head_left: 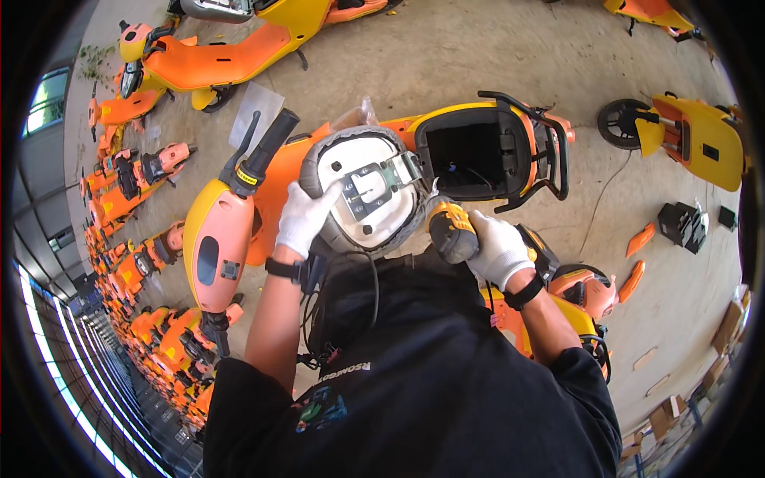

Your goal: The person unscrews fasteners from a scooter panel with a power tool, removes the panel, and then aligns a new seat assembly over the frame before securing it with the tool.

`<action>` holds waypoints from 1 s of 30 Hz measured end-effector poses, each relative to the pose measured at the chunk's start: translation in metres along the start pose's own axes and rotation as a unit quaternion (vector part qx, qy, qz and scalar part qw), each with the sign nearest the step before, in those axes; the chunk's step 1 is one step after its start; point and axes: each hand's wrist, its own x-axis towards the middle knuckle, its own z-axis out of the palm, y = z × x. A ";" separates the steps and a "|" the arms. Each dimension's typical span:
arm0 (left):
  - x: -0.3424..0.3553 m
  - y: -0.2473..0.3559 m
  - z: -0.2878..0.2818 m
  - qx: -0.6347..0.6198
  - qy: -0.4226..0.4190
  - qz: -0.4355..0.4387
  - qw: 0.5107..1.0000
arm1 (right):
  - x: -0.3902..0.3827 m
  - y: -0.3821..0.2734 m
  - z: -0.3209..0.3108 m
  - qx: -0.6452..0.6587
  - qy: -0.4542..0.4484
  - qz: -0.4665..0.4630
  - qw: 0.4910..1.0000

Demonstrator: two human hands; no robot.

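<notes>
In front of me the scooter seat (325, 161) is tipped up with its white underside showing. A metal hinge plate (368, 191) is fixed to that underside. My left hand (304, 217), in a white glove, grips the seat's left edge, thumb on the white base. My right hand (500, 250), also gloved, is closed around a yellow and black cordless drill (453, 231). The drill's front end is close to the seat's right edge; whether it touches a screw cannot be seen. Right of the seat, the black storage bin (466, 151) of the orange and yellow scooter stands uncovered.
The scooter's handlebar and pink headlight housing (215, 247) rise at my left. A black rear rack (554, 159) surrounds its tail. Other scooters (231, 56) stand behind and in rows on the left. Black boxes (684, 226) and orange panels (635, 279) lie on the concrete floor (446, 60).
</notes>
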 end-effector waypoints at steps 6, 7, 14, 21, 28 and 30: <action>0.028 -0.033 0.011 -0.208 -0.049 -0.005 0.977 | 0.002 -0.002 0.002 -0.005 0.006 -0.009 1.000; 0.023 -0.029 0.010 -0.220 -0.068 0.013 0.973 | 0.002 -0.003 0.003 -0.004 0.006 -0.008 1.000; -0.032 0.029 0.010 0.060 0.029 -0.007 0.998 | -0.007 -0.007 0.001 -0.009 0.005 0.002 1.000; -0.048 0.043 0.003 0.122 0.007 0.020 0.992 | -0.013 -0.010 0.000 -0.014 0.001 0.005 1.000; -0.047 0.045 0.007 0.130 0.003 0.059 0.990 | -0.005 -0.019 -0.002 -0.035 -0.005 0.000 0.999; -0.047 0.049 0.007 0.153 -0.010 0.043 0.987 | -0.002 -0.021 -0.001 -0.034 -0.015 -0.007 0.999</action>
